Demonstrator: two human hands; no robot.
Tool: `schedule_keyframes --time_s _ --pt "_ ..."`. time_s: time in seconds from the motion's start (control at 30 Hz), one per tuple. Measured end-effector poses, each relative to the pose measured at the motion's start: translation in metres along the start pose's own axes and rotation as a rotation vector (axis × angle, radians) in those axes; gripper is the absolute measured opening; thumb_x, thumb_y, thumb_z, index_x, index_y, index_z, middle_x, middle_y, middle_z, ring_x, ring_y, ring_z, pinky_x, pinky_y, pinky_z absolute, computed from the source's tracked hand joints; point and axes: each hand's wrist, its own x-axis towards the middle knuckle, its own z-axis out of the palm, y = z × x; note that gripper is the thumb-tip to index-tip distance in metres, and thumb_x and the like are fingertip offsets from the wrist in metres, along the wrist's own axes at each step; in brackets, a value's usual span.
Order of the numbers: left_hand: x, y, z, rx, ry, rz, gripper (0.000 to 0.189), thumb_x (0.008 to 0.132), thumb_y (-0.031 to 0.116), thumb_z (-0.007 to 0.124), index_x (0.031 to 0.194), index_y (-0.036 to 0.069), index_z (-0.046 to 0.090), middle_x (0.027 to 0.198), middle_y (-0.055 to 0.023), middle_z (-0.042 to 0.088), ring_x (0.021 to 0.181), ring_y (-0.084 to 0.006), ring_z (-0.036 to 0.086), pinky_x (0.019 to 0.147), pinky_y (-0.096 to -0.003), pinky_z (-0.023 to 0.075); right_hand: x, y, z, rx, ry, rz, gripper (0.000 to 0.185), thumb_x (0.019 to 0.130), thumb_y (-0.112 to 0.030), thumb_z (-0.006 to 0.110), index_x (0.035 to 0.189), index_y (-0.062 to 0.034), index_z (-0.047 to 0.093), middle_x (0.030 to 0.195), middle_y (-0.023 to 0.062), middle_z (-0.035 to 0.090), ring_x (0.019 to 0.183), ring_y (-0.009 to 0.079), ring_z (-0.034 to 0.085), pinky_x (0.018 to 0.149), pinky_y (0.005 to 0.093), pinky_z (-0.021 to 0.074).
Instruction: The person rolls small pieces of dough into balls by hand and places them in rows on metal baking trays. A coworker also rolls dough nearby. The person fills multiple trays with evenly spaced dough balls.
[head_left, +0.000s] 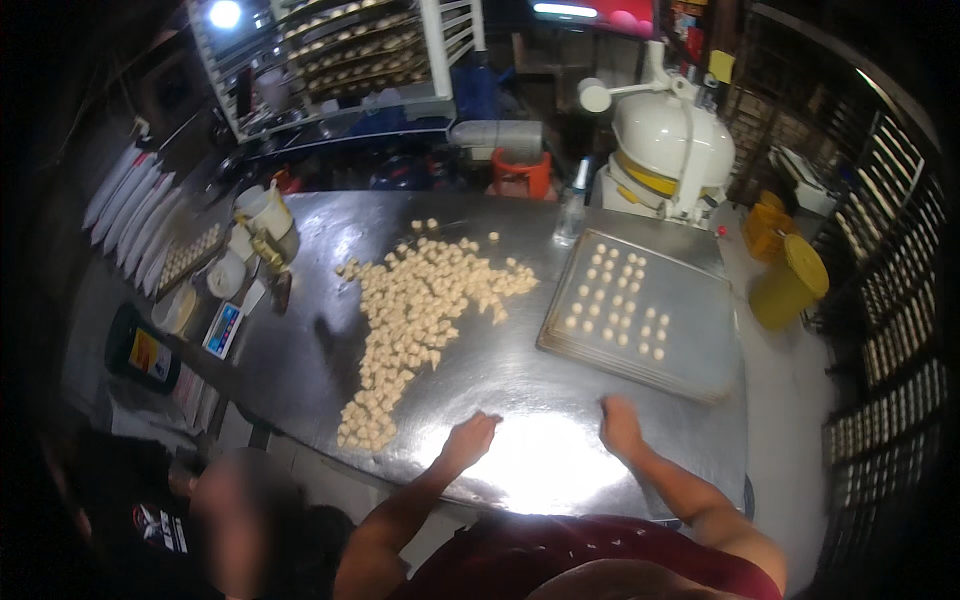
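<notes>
My left hand (471, 441) is low over the near part of a steel worktable (495, 360), its fingers curled inward. Farther right, my right hand (622, 429) is bunched like a fist, slightly blurred, below the near edge of a stack of metal baking trays (697, 315). Whether either palm covers anything is hidden. A large heap of small pale dough pieces (412, 307) spreads over the table to the left and beyond my left hand. Rows of round dough balls (619, 300) sit on the top tray, mostly on its left half.
A spray bottle (571, 214) stands behind the tray stack. At the left lie a digital scale (223, 330), white tubs (226, 274) and a pitcher (266, 210). Another person (240, 517) is at the lower left. A white dough machine (671, 150) and yellow bin (789, 283) stand beyond.
</notes>
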Motion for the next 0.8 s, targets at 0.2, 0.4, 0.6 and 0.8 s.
schedule_keyframes --time_s 0.2,0.4,0.6,0.8 --pt "0.014 0.033 0.062 -0.073 0.18 -0.014 0.023 0.096 0.01 0.064 0.116 0.012 0.074 0.104 -0.0168 0.07 0.092 -0.0371 0.072 0.081 -0.0455 0.0583 -0.023 -0.053 0.035 0.069 -0.083 -0.091 0.031 0.083 0.002 0.057 0.11 -0.0023 0.072 0.099 0.0229 0.07 0.099 0.042 0.064 0.093 0.0538 0.0477" --pt "0.03 0.014 0.008 -0.01 -0.087 0.151 0.02 0.091 0.004 0.065 0.107 0.009 0.076 0.099 -0.0164 0.07 0.084 -0.0389 0.069 0.075 -0.0465 0.0578 -0.016 0.004 -0.005 -0.034 0.047 0.071 0.028 0.087 0.001 0.055 0.11 -0.0027 0.07 0.103 0.0207 0.068 0.104 0.04 0.061 0.094 0.0521 0.0453" --pt "0.038 0.053 0.065 -0.13 0.069 0.041 0.018 0.095 0.01 0.061 0.106 0.008 0.075 0.101 -0.0146 0.071 0.095 -0.0325 0.071 0.085 -0.0414 0.0586 -0.031 -0.042 0.014 0.028 -0.146 0.026 0.032 0.086 0.0 0.057 0.113 -0.0061 0.074 0.105 0.0188 0.07 0.105 0.0387 0.063 0.097 0.0515 0.047" --pt "0.053 0.016 0.03 -0.01 -0.161 0.198 0.019 0.094 0.007 0.061 0.106 0.008 0.075 0.102 -0.0159 0.071 0.092 -0.0356 0.071 0.08 -0.0447 0.0589 -0.025 0.009 -0.029 -0.079 -0.068 0.177 0.032 0.083 0.001 0.06 0.111 -0.0029 0.075 0.102 0.0211 0.072 0.104 0.0418 0.064 0.095 0.0525 0.0485"
